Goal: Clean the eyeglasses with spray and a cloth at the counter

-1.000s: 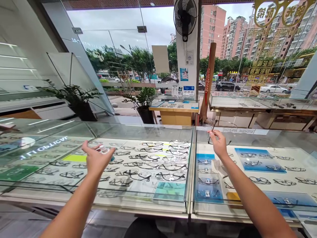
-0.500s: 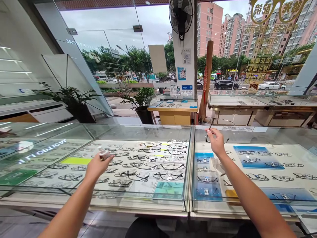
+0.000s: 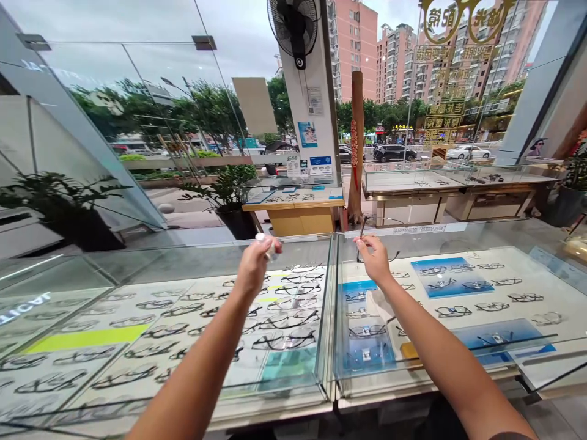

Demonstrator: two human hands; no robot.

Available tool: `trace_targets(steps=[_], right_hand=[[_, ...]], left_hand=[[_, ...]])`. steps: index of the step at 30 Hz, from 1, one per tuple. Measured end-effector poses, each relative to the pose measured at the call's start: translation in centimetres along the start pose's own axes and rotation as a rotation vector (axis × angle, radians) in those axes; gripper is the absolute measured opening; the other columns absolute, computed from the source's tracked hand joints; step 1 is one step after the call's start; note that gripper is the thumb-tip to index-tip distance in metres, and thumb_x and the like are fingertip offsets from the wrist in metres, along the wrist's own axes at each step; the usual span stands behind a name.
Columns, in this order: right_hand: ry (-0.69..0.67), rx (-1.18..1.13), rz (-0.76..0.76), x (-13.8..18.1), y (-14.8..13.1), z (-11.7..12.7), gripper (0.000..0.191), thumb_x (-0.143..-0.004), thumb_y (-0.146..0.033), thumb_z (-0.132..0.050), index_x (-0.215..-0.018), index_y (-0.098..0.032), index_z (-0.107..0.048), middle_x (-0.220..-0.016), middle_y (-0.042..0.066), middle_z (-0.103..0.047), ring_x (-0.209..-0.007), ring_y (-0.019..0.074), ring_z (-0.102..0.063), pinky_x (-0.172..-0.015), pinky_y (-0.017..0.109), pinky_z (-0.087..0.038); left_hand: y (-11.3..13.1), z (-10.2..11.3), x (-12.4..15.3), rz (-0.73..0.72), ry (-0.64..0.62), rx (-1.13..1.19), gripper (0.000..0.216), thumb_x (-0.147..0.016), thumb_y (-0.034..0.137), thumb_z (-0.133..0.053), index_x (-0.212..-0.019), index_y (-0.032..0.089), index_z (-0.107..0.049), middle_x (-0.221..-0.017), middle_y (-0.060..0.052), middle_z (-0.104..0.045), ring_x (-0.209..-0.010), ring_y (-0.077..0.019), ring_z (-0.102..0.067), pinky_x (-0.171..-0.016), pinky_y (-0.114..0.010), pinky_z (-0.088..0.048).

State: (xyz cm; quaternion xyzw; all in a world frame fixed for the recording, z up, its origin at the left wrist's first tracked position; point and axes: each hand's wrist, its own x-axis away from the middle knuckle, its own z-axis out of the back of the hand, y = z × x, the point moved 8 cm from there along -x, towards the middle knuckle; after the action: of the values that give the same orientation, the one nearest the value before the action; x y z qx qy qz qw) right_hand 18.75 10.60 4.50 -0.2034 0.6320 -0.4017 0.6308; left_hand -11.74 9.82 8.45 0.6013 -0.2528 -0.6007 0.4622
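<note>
A pair of thin-framed eyeglasses [image 3: 364, 225] is pinched in the fingertips of my right hand [image 3: 376, 261], raised over the right glass display case [image 3: 463, 244]. One dark temple points up and another shows below the hand; the lenses are hard to make out against the background. My left hand [image 3: 253, 263] is closed around a small white bottle [image 3: 274, 245], partly hidden by the fingers and blurred. This hand is up above the left display case [image 3: 137, 269], to the left of the eyeglasses and apart from them.
Rows of eyeglass frames [image 3: 287, 339] lie inside both cases, some on blue display cards [image 3: 452, 278]. Beyond stand a wooden table [image 3: 300, 220], a wooden post [image 3: 356, 146], potted plants [image 3: 229, 189] and more glass cases [image 3: 413, 177]. A wall fan [image 3: 293, 27] hangs on the pillar.
My left hand has moved up and right with the bottle, closer to the eyeglasses. My right hand still holds the eyeglasses at about the same height. The view has turned to the right.
</note>
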Motion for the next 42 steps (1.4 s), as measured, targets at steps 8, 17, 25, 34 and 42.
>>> trace_targets(steps=[8,17,25,34,42], right_hand=[[-0.014,0.037,0.001,0.6,-0.3,-0.8,0.025,-0.096,-0.041,-0.055,-0.083,-0.026,-0.071,-0.1,0.006,-0.079,-0.103,0.0248,-0.065,-0.101,0.042,-0.048],[-0.33,-0.172,-0.082,3.1,-3.0,-3.9,0.033,-0.095,-0.053,-0.06,-0.08,-0.024,-0.069,-0.097,0.006,-0.078,-0.1,0.0244,-0.068,-0.094,0.039,-0.05],[-0.526,-0.351,-0.204,4.2,-3.9,-5.0,0.042,-0.09,-0.064,-0.065,-0.082,-0.024,-0.074,-0.094,0.005,-0.08,-0.096,0.0244,-0.071,-0.097,0.042,-0.052],[-0.648,-0.405,-0.214,5.1,-4.8,-5.6,0.044,-0.089,-0.066,-0.066,-0.078,-0.024,-0.071,-0.093,0.004,-0.078,-0.099,0.0252,-0.071,-0.101,0.043,-0.051],[-0.679,-0.4,-0.228,5.1,-5.0,-5.6,0.043,-0.089,-0.063,-0.067,-0.075,-0.023,-0.068,-0.091,0.005,-0.078,-0.103,0.0263,-0.071,-0.101,0.043,-0.05]], left_hand=[[1.7,-7.8,2.4,0.015,-0.238,0.293,0.072,-0.075,0.093,-0.041,-0.058,0.024,-0.051,-0.06,-0.004,-0.044,-0.061,-0.02,-0.044,-0.062,-0.036,-0.038],[1.3,-9.3,4.2,0.186,-0.468,0.453,0.088,-0.069,0.104,-0.005,-0.045,0.027,-0.038,-0.046,0.0,-0.027,-0.049,-0.0168,-0.031,-0.055,-0.036,-0.03],[-0.3,-10.2,4.4,0.137,-0.435,0.29,0.082,-0.075,0.099,-0.018,-0.048,0.026,-0.044,-0.048,-0.001,-0.037,-0.052,-0.0176,-0.036,-0.058,-0.037,-0.033],[-1.1,-10.4,4.5,-0.014,-0.391,0.084,0.071,-0.079,0.089,-0.048,-0.056,0.022,-0.046,-0.055,0.0,-0.045,-0.057,-0.0152,-0.041,-0.059,-0.031,-0.033],[-0.5,-9.9,4.5,-0.037,-0.35,0.028,0.073,-0.081,0.09,-0.044,-0.056,0.022,-0.045,-0.056,0.0,-0.044,-0.058,-0.0155,-0.04,-0.059,-0.032,-0.033]])
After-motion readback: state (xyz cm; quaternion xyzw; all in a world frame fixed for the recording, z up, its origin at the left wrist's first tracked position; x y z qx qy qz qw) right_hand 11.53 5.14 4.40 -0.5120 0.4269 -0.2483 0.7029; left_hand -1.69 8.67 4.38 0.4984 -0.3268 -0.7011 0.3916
